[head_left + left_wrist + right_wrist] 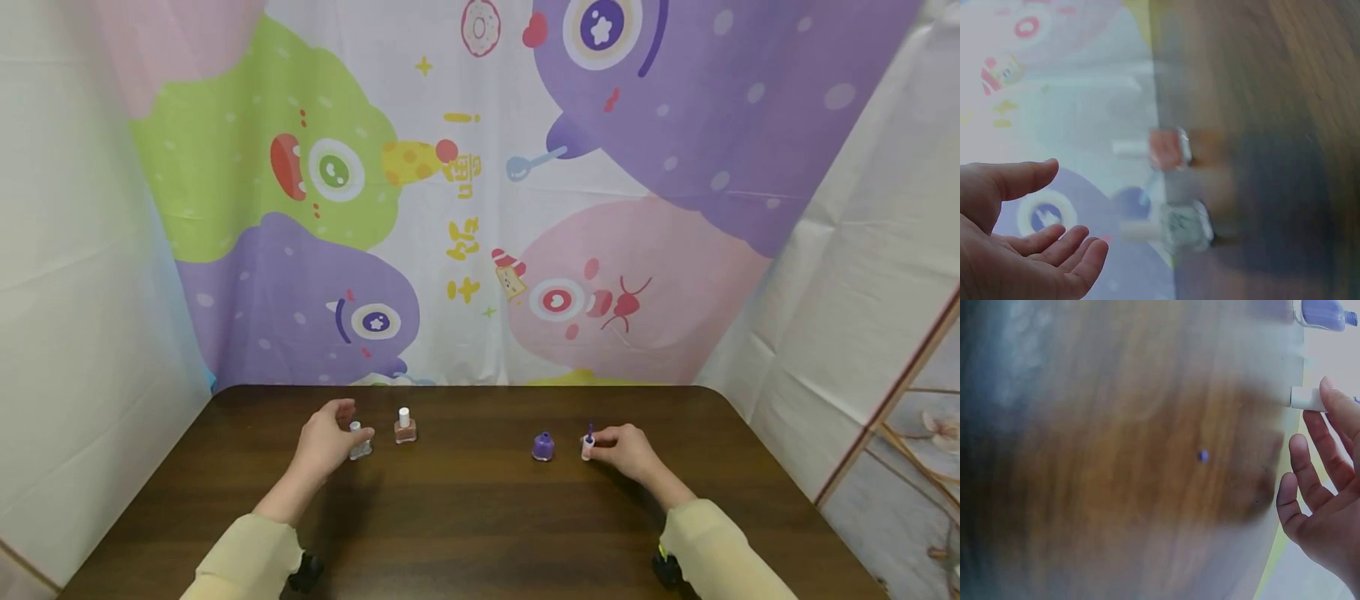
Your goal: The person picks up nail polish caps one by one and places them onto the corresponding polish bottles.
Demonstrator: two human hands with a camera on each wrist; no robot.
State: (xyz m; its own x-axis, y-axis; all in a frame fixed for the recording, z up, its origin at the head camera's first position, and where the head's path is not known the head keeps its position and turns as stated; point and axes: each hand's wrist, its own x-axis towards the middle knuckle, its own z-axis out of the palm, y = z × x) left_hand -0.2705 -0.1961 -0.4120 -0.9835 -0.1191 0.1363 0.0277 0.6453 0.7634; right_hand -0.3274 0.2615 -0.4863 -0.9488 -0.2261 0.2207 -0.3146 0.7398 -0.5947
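Observation:
My left hand (325,439), thumb and fingers spread apart, is beside a clear nail polish bottle (361,447) with a white cap. In the left wrist view a gap shows between the hand (1041,231) and that clear bottle (1186,226). Just right of it stands a brown-pink nail polish bottle (405,429), its white cap on. My right hand (628,452) pinches a white nail polish cap (587,451) between thumb and finger, its purple brush pointing up. The cap's flat end (1304,398) is at the tabletop. The purple nail polish bottle (543,447) stands uncapped to its left.
The dark wooden table (450,517) ends at a cartoon-print curtain (465,333) behind the bottles. A small purple spot (1203,455) shows on the wood in the right wrist view. Pale curtains hang at both sides.

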